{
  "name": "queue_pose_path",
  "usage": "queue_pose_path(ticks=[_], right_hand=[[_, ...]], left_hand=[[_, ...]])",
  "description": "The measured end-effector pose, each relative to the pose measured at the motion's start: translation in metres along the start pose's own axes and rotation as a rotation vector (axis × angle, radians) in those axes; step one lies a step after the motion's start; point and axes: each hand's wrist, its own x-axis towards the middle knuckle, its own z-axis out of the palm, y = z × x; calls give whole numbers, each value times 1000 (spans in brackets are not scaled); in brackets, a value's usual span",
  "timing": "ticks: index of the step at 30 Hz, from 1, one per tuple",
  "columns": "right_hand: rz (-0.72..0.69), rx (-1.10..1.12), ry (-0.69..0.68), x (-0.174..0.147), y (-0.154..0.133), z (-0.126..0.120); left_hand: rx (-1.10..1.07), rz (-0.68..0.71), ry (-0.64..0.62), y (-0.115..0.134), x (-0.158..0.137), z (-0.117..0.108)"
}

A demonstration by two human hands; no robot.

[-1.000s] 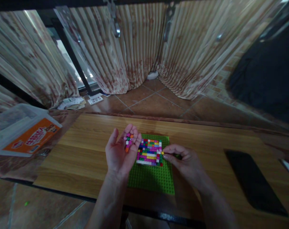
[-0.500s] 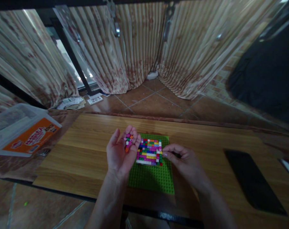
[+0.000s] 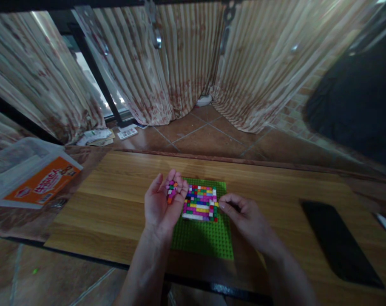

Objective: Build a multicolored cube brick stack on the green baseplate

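Observation:
My left hand [image 3: 163, 206] is palm up and cupped, with several small toy bricks [image 3: 171, 191] in pink, orange, white and green lying in it. Just right of its fingertips, a block of multicoloured bricks [image 3: 199, 203] sits on a green studded baseplate [image 3: 202, 242]. At the right edge of that block, my right hand [image 3: 244, 214] has thumb and forefinger closed in a pinch on a small yellow brick [image 3: 216, 204]. Whether this brick touches the block I cannot tell. Part of the baseplate's left side is hidden by my left hand.
The wooden table [image 3: 94, 204] carries a dark flat slab [image 3: 339, 242] on the right. A clear plastic tub [image 3: 24, 170] with an orange label stands at the left. Papers [image 3: 95, 137] lie beyond the table, near the striped curtains [image 3: 183, 63].
My right hand has shifted very slightly right, and more of the yellow brick shows at its fingertips. My left hand keeps its pose with the loose bricks.

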Motion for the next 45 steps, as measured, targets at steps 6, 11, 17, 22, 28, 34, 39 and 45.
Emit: queue_pose_path(ticks=[6, 11, 17, 22, 28, 34, 39, 45], right_hand=[[-17, 17, -19, -1, 0, 1], [-4, 23, -33, 0, 1, 2], [6, 12, -45, 0, 2, 1], [22, 48, -75, -1, 0, 3], [55, 50, -70, 0, 0, 3], [68, 76, -44, 0, -1, 3], [122, 118, 0, 0, -2, 8], [173, 57, 64, 0, -4, 14]], left_hand=[[14, 8, 8, 0, 0, 0], [13, 4, 5, 0, 0, 0], [15, 7, -2, -1, 0, 0], [19, 10, -2, -1, 0, 0], [14, 7, 8, -1, 2, -1], [29, 12, -7, -1, 1, -1], [28, 9, 0, -1, 1, 0], [27, 13, -9, -1, 1, -1]])
